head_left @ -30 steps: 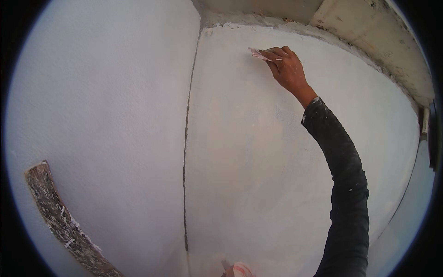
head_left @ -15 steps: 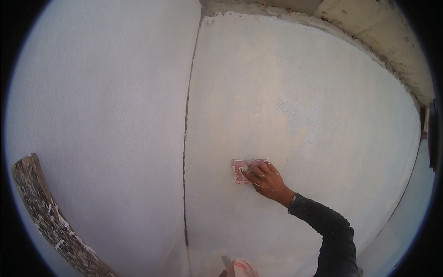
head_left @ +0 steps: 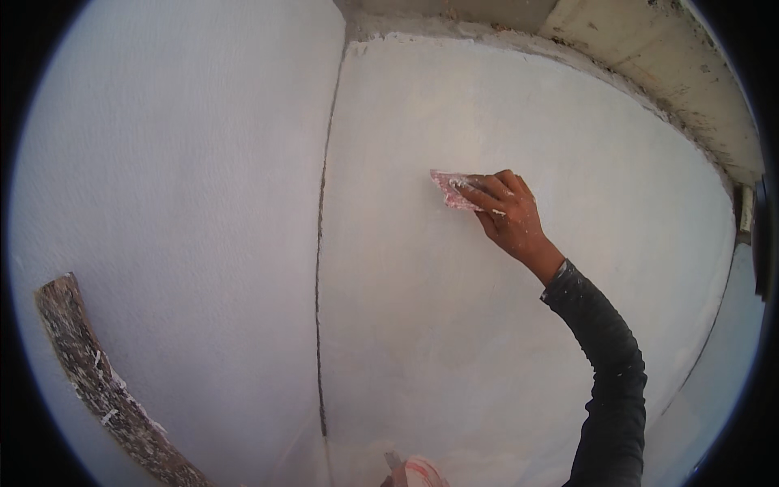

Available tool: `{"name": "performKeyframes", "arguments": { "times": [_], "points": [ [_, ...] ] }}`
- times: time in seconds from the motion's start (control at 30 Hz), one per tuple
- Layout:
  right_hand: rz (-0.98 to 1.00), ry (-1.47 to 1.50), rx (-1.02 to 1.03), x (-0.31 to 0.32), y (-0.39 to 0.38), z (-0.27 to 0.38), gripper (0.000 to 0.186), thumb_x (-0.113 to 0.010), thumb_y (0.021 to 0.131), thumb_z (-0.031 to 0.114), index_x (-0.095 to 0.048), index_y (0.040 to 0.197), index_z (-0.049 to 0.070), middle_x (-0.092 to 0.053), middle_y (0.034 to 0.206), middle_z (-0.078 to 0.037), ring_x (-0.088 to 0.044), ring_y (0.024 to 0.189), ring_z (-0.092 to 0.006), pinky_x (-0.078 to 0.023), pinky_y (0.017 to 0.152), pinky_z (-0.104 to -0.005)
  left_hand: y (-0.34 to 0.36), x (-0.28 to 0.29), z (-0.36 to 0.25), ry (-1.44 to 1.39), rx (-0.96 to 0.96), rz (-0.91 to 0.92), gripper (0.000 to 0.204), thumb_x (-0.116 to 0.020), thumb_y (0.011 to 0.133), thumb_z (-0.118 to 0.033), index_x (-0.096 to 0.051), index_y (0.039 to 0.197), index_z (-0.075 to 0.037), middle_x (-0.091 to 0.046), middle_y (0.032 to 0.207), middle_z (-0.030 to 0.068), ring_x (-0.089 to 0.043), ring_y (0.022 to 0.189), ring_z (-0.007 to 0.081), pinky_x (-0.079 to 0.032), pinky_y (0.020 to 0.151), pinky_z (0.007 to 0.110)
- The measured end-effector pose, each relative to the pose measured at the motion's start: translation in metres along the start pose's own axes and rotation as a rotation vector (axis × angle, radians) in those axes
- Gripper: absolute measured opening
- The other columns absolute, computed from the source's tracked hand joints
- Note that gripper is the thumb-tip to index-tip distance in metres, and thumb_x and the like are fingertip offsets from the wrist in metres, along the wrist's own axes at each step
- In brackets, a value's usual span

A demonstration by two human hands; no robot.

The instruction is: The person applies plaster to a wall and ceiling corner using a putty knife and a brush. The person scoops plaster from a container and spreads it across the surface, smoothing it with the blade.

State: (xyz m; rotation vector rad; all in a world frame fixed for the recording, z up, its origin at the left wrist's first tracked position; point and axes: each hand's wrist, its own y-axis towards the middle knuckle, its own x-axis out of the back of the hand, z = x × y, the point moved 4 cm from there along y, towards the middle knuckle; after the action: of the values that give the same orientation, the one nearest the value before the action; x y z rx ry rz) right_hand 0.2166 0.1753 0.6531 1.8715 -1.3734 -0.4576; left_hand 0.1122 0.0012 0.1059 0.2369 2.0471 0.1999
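Observation:
My right hand (head_left: 507, 211) grips a small pink putty blade (head_left: 454, 195), caked with white, against the white wall panel (head_left: 406, 308), a little above its middle. Its black sleeve runs down to the lower right. At the bottom edge, my left hand (head_left: 392, 480) is mostly out of frame, holding a rounded pink-and-white container (head_left: 423, 475), with a grey flat tool (head_left: 393, 461) sticking up beside it.
A dark vertical joint (head_left: 320, 284) divides the panel from the left wall (head_left: 178, 187). A weathered plank (head_left: 105, 373), flecked with white, stands at the lower left. A rough concrete overhang (head_left: 641, 65) runs along the top right. A dark object (head_left: 759, 235) is at the right rim.
My right hand with the blade moved down from the panel's top to below its middle, then back up to slightly above the middle. The container at the bottom stays about where it was.

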Motion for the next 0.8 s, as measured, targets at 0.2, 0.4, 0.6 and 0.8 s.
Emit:
{"name": "performKeyframes", "arguments": {
  "times": [0.2,0.4,0.6,0.8],
  "points": [
    [-0.169,-0.378,-0.023,0.014,0.165,-0.17,0.03,-0.073,0.096,0.018,-0.079,0.126,0.021,-0.076,0.111,-0.002,-0.065,0.102,-0.0222,-0.052,0.093,-0.0393,0.003,-0.013,0.003,-0.255,0.157,-0.002,0.09,-0.085,0.077,-0.048,-0.043,0.152,-0.019,-0.058,0.137,0.0098,-0.058,0.126,0.027,-0.052,0.104,0.046],
    [0.001,-0.264,0.042,-0.015,0.103,-0.116,0.03,-0.078,0.092,0.016,-0.08,0.122,0.018,-0.075,0.104,-0.003,-0.062,0.096,-0.0207,-0.049,0.088,-0.0366,0.003,-0.017,0.002,-0.535,0.261,-0.014,0.083,-0.076,0.082,-0.059,-0.048,0.149,-0.019,-0.06,0.134,0.01,-0.059,0.125,0.0284,-0.052,0.103,0.047],
    [0.274,0.053,0.058,-0.025,-0.118,0.044,0.058,-0.088,0.077,0.012,-0.074,0.134,0.016,-0.069,0.126,-0.006,-0.06,0.106,-0.0234,-0.047,0.092,-0.0407,-0.002,-0.025,-0.001,-0.91,0.373,0.062,0.08,-0.068,0.087,-0.07,-0.053,0.146,-0.018,-0.062,0.132,0.0102,-0.061,0.124,0.0298,-0.053,0.103,0.048],
    [0.731,0.321,-0.026,-0.016,-0.377,0.213,0.055,-0.073,0.09,0.023,-0.065,0.144,0.019,-0.061,0.141,-0.007,-0.059,0.114,-0.023,-0.048,0.095,-0.0417,0.012,0.002,0.013,-0.711,0.379,0.146,0.075,-0.057,0.095,-0.073,-0.057,0.144,-0.017,-0.064,0.135,0.0106,-0.061,0.127,0.0324,-0.052,0.107,0.053]
  ]
}}
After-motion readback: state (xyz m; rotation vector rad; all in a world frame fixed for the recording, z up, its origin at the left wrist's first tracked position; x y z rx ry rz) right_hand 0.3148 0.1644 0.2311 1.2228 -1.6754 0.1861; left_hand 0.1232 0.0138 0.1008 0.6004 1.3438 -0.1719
